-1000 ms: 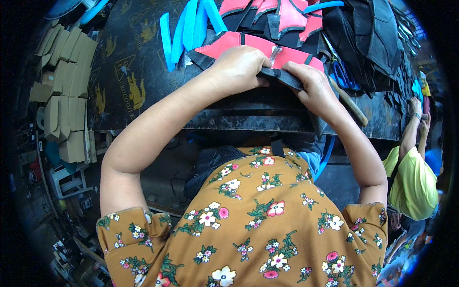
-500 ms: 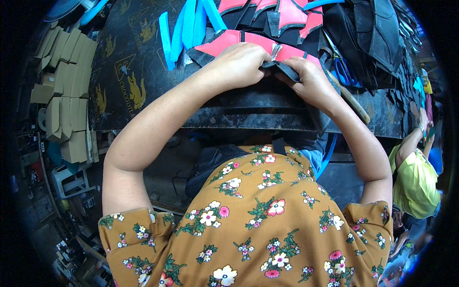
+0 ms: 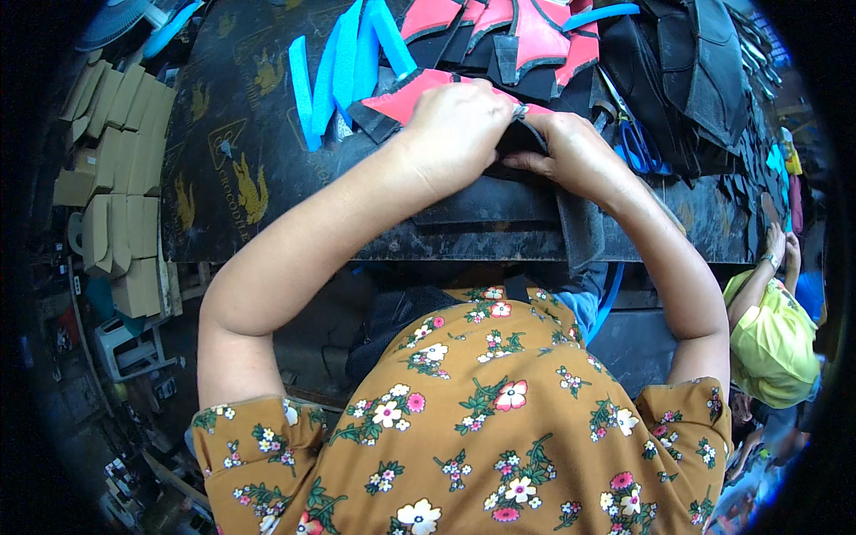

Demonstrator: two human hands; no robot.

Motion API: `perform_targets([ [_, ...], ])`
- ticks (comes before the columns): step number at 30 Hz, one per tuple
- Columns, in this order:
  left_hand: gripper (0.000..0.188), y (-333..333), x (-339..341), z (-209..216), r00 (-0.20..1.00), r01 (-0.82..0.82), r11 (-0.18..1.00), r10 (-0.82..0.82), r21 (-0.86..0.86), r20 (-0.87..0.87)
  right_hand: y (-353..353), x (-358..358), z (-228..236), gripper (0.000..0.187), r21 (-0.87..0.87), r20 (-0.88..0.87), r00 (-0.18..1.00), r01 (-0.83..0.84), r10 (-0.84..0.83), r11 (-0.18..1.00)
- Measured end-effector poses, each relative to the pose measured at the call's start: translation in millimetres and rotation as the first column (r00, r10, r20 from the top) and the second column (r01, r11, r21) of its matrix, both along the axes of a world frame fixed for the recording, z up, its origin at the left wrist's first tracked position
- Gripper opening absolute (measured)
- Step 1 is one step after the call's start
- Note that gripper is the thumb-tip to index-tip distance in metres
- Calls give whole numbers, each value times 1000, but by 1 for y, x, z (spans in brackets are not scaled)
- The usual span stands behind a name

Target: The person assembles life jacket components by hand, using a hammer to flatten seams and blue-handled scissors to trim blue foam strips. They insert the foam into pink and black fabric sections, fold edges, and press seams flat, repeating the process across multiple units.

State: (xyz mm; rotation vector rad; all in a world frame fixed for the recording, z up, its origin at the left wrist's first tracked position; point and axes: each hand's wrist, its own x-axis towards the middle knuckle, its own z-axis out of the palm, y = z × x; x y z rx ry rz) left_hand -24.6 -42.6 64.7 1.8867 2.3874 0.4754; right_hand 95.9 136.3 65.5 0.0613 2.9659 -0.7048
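Both my hands grip a pink and black fabric piece [image 3: 398, 98] over the near part of the dark table [image 3: 294, 111]. My left hand [image 3: 459, 129] is closed on its middle, knuckles up. Close beside it, my right hand [image 3: 575, 159] pinches a folded black edge, thumb below and fingers above. The fold bulges open between the hands, its inside dark. A black flap [image 3: 581, 230] hangs over the table edge below my right hand. My fingers hide much of the piece.
Blue foam strips [image 3: 346, 76] lie beyond my left hand, with more pink and black pieces [image 3: 541, 40] at the back. Blue-handled scissors [image 3: 637, 147] and black stacked goods [image 3: 691, 76] are right. Cartons [image 3: 125, 143] stand left; a person in yellow-green [image 3: 774, 348] works far right.
My hands have shifted slightly down, and my right hand has turned. The black edge is folded up into a wider bulge, and the pink strip between my hands is now mostly covered.
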Motion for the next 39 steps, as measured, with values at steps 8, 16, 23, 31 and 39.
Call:
perform_targets([
  [8, 36, -1, -20, 0, 993, 79, 996, -75, -41, 92, 4, -9, 7, 50, 14, 95, 995, -33, 31, 999],
  [16, 40, -5, -8, -1, 996, 59, 997, -56, -41, 73, 2, -10, -1, 52, 88, 97, 994, -55, 46, 995],
  [23, 31, -92, -25, 21, 993, -62, 995, 54, 78, 108, -16, -20, 1, 49, 80, -59, 996, -61, 66, 995],
  [31, 14, -109, 6, 70, 835, -288, 847, 450, 446, -317, -51, -54, 2, 53, 144, 41, 993, -112, 107, 983],
  [39, 19, -68, 37, -30, 981, -31, 935, 96, 354, -167, -37, -56, -12, 47, 44, -9, 987, -161, 162, 986],
])
